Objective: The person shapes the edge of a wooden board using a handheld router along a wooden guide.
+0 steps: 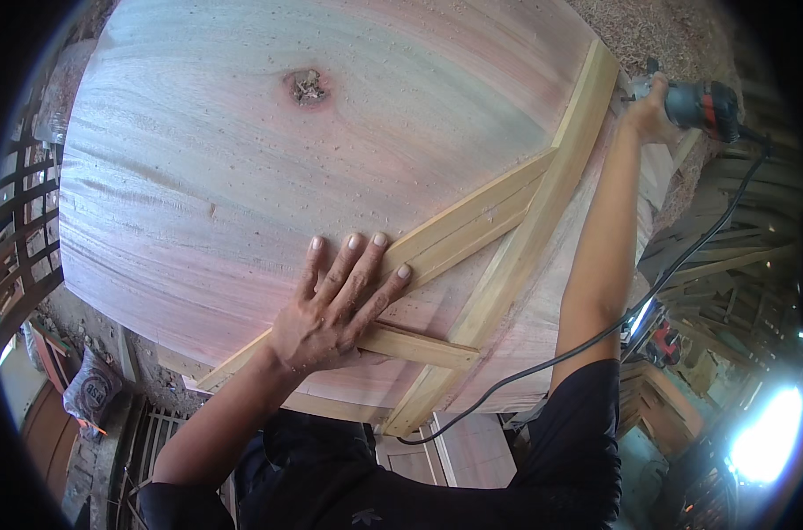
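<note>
The right hand [655, 120] grips the router [701, 108]; the left hand [326, 305], spread open, should press the wooden frame [472, 216] firmly. Mind the black cord [628, 316] below the right hand.

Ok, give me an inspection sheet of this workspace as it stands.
Surface: large pinkish-grey board with a dark knot
Work items: pale wood strips on the board; power tool beside their far right end
Clutter: wood shavings beyond the board's far right edge
Hands: left hand spread over the strips, right hand gripping the power tool
Cables: black cord crosses the right arm in view
Surroundings: grey bag at lower left, bright light at lower right
</note>
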{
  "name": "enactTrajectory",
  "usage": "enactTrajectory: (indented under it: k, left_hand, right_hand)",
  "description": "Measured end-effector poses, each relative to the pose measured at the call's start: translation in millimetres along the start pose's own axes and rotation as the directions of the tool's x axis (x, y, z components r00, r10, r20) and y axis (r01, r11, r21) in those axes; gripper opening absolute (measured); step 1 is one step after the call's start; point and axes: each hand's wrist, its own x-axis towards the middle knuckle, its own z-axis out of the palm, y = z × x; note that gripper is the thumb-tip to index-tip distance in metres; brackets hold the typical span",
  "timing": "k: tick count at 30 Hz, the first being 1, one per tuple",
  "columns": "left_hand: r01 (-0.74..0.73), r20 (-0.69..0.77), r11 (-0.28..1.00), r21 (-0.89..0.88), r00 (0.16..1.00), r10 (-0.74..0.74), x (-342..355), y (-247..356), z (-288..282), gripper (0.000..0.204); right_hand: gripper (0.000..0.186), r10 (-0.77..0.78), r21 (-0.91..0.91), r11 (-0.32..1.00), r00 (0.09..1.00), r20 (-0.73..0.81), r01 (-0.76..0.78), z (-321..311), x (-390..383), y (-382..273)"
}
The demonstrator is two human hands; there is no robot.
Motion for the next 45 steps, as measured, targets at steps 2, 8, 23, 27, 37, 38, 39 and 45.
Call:
enactTrajectory:
  k: [2, 8, 23, 27, 37, 38, 39, 45]
  left_hand:
    - [-0.003, 0.005, 1.000, 0.016, 1.000, 0.003, 0.5, 0.2, -0.2, 0.102]
    - [0.020, -0.012, 0.999, -0.040, 1.000, -0.021, -0.1, 1.7, -1.4, 0.083]
    - [-0.021, 0.006, 0.999, -0.035, 1.000, 0.021, 0.9, -0.4, 0.9, 0.070]
    - [-0.061, 0.047, 0.995, 0.081, 0.997, 0.057, 1.1, -0.8, 1.7, 0.098]
    - [-0.023, 0.043, 0.998, 0.052, 0.999, 0.021, 2.8, 1.6, -1.2, 0.102]
    - [-0.036, 0.026, 0.998, 0.042, 0.999, 0.035, 3.0, 1.3, -1.2, 0.102]
    - [-0.033, 0.022, 0.999, 0.029, 0.999, 0.032, 2.4, 1.3, -1.2, 0.102]
    - [0.001, 0.042, 1.000, 0.012, 0.999, -0.001, 0.2, 1.4, 0.7, 0.099]
  right_hand:
    - [0.059, -0.022, -0.001, 1.000, 1.000, 0.020, 0.022, 0.2, -0.1, -0.2]
    - [0.063, -0.061, 0.028, 0.998, 0.995, 0.081, 0.059, -1.4, 6.5, 6.8]
    - [0.060, -0.077, 0.071, 0.995, 0.995, 0.057, 0.073, -4.7, 2.5, 0.0]
    - [0.056, -0.023, 0.104, 0.994, 0.998, 0.065, 0.016, -4.4, 1.4, 2.9]
    - [0.062, -0.048, 0.097, 0.995, 0.996, 0.080, 0.040, -4.7, 2.9, 2.5]
    - [0.063, -0.030, 0.097, 0.995, 0.997, 0.075, 0.023, -5.1, 2.7, 2.0]
    - [0.063, -0.034, 0.096, 0.995, 0.996, 0.082, 0.026, -3.7, 2.0, 2.1]
    - [0.059, -0.004, 0.102, 0.995, 0.999, 0.053, -0.002, 0.9, 3.8, 7.0]
